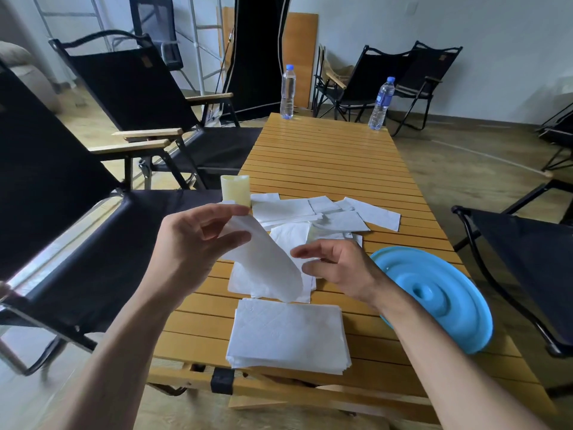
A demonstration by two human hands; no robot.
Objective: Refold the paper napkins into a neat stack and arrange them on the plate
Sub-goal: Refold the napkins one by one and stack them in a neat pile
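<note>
Worktop (325, 156) carries a blue plate (477, 336) right of the right grip (338, 262), a folded stack (288, 333) behind both grips. Left grip (192, 240) pinches one napkin (266, 262) aloft; right grip, slack, holds nothing beside it. Folding, I'd say: next, the right must catch the hanging end.

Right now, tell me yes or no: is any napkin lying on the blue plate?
No, the blue plate holds nothing; the folded stack lies on the table beside it.
</note>
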